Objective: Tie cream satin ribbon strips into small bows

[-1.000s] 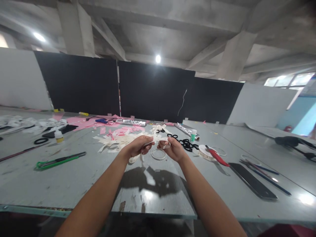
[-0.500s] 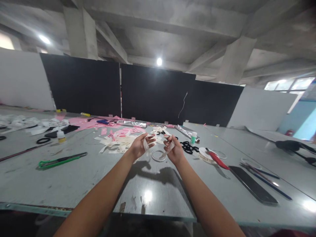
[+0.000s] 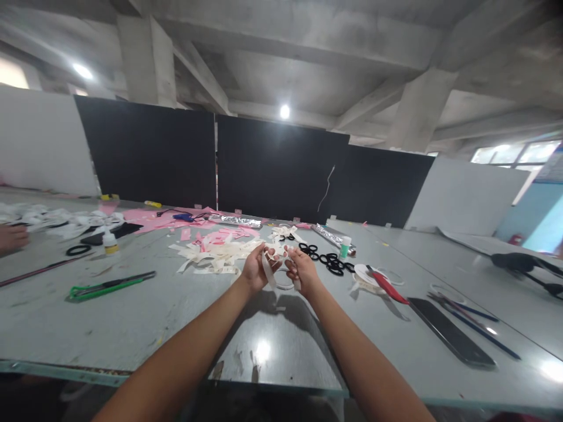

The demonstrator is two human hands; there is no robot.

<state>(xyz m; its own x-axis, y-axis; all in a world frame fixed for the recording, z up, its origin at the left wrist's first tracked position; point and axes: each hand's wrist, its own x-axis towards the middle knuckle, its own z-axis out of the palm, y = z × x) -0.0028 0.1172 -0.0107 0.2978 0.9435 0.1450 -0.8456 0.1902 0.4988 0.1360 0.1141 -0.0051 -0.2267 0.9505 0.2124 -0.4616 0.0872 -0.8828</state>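
My left hand [image 3: 255, 272] and my right hand [image 3: 305, 272] are close together above the middle of the table, fingers curled in pinches. Between them they hold a thin whitish strip [image 3: 268, 272], one length of which hangs down from the left fingers. A short pale end also shows below the right fingers. Behind and below the hands, a white ring [image 3: 287, 287] lies on the table, partly hidden by them. Loose cream strips [image 3: 215, 258] are heaped just left of my left hand. Several black rings [image 3: 335, 266] lie to the right of my right hand.
A green cutter [image 3: 109, 286] lies at left, near a small glue bottle [image 3: 109, 241]. At right are a tape roll [image 3: 368, 278], a red-handled knife [image 3: 389, 287], a dark flat bar [image 3: 451, 331] and scissors [image 3: 472, 322]. Another person's hand [image 3: 13, 239] shows at the left edge.
My hands have come closer together, bringing the ends of the strip near each other. Another person's hand has appeared at the left edge.
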